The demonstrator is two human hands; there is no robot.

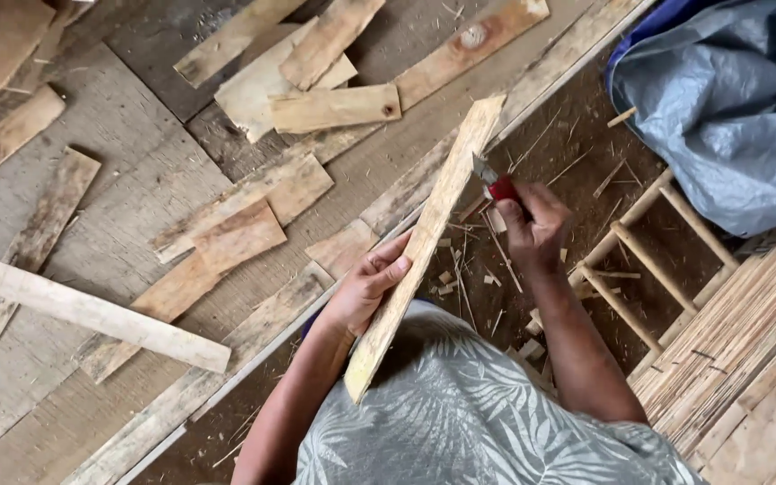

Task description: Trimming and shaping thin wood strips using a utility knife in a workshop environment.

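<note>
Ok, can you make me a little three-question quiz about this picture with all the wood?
1. True or false: the left hand holds the long wooden slat.
2. What colour is the handle of the knife in the right hand?
3. The blue tarp lies: A) upper right, B) lower left, C) in the middle.

Key: 1 true; 2 red; 3 A.

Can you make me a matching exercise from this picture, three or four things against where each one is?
Things:
1. long wood strip
2. red-handled knife
3. blue-grey tarp
4. small wooden ladder frame

Places:
A. top right corner
B. in the right hand
C. on the ground, right of the right forearm
D. held by the left hand

Pairs: 1-D, 2-B, 3-A, 4-C
</note>
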